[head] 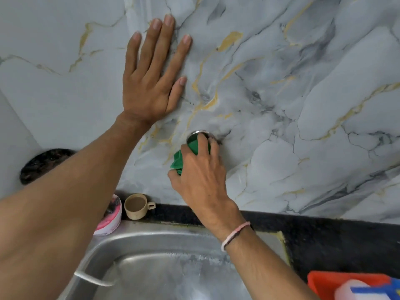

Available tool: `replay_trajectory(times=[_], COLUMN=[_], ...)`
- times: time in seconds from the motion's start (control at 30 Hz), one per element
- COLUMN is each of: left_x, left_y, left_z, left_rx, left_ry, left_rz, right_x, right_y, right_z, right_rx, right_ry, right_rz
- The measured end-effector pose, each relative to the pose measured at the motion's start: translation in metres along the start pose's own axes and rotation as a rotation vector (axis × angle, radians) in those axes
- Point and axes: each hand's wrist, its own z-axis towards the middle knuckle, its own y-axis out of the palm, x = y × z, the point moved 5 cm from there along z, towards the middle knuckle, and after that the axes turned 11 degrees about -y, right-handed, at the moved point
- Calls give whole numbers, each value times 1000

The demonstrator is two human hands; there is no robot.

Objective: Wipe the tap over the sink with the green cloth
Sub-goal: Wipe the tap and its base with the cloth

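Observation:
My right hand [200, 176] is wrapped around the green cloth [184, 158] and presses it onto the tap where it leaves the wall. Only the tap's round chrome wall flange [193, 135] shows above my fingers; the rest of the tap is hidden under the hand and cloth. My left hand [151, 76] lies flat on the marble wall tile, up and to the left of the flange, fingers spread and holding nothing. The steel sink [151, 241] is right below.
A small beige cup [136, 206] and a pink-rimmed round tub [111, 217] stand on the sink's back left edge. A dark round corner shelf [43, 163] sits at the left. An orange container [346, 282] with a white and blue item is at the lower right on the black counter [324, 239].

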Motion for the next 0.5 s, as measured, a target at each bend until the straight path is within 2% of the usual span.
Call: replay_trajectory(times=[0.17, 0.5], left_x=[-1, -1], left_y=[0, 5], left_z=[-3, -6], left_rx=[11, 21], left_ry=[-5, -24], left_rz=[11, 15], right_x=[1, 8], right_y=[10, 58], right_z=[-29, -94], right_rx=[216, 443], right_ry=[-37, -276], right_rz=[85, 62])
